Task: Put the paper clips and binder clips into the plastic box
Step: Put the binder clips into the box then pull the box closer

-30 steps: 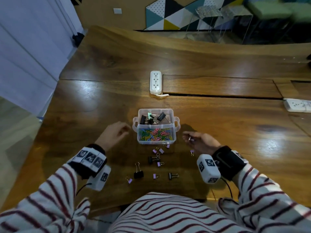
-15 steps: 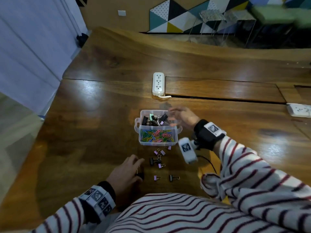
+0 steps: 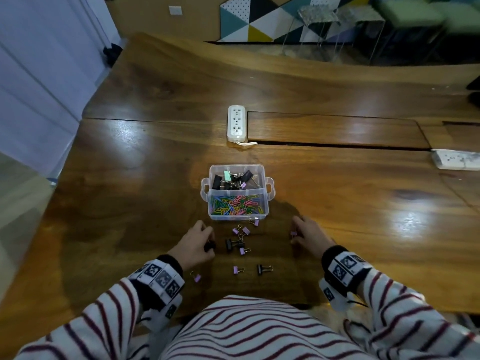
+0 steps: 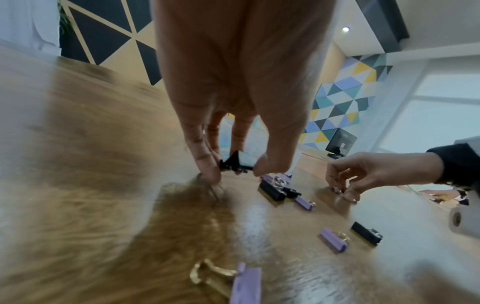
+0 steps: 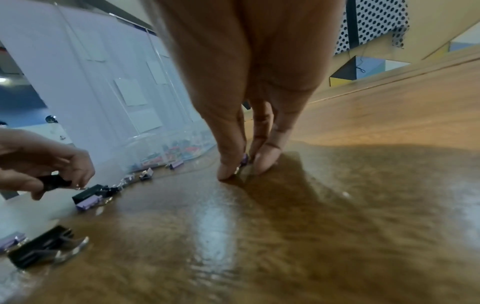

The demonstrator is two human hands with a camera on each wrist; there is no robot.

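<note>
A clear plastic box [image 3: 270,188] sits on the wooden table [image 3: 130,190], with black binder clips in its far part and coloured paper clips in its near part. Several purple and black binder clips [image 3: 240,241] lie scattered in front of it. My left hand [image 3: 200,242] is left of the pile and pinches a black binder clip [image 4: 235,163] just above the wood. My right hand [image 3: 305,236] is right of the pile, thumb and fingers pinching a small purple binder clip [image 5: 244,160] at the table surface.
A white power strip [image 3: 236,122] lies beyond the box beside a long slot in the table. A second strip [image 3: 457,159] lies at the right edge. Loose clips [image 3: 263,269] lie near the table's front edge by my striped sleeves.
My right hand has come back from over the box to the table right of the pile and pinched a purple clip. My left hand moved forward with the black clip.
</note>
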